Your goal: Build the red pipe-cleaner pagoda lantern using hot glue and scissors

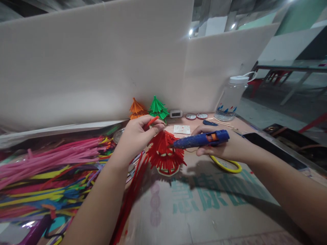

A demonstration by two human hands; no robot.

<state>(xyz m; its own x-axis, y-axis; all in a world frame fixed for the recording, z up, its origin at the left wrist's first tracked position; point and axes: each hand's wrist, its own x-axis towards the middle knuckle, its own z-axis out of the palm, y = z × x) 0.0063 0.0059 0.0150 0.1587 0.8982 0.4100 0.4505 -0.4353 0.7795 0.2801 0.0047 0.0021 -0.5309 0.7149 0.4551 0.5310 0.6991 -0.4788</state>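
My left hand [136, 136] pinches a short red pipe cleaner piece [151, 121] between thumb and fingers, just above a red pipe cleaner tree [166, 153] standing on the cardboard. My right hand [224, 146] grips a blue glue gun [201, 139] held sideways, its nozzle pointing left at the top of the red tree. A yellow cord [226, 166] loops below my right hand. More red pipe cleaners [130, 197] lie on the table under my left wrist.
A heap of coloured pipe cleaners [48, 170] fills the left. Orange tree [136, 109] and green tree [158, 108] stand at the white foam board wall [97, 61]. A clear water bottle [231, 98], small lids [196, 116], a paper slip [182, 129] and a dark phone [276, 146] lie to the right.
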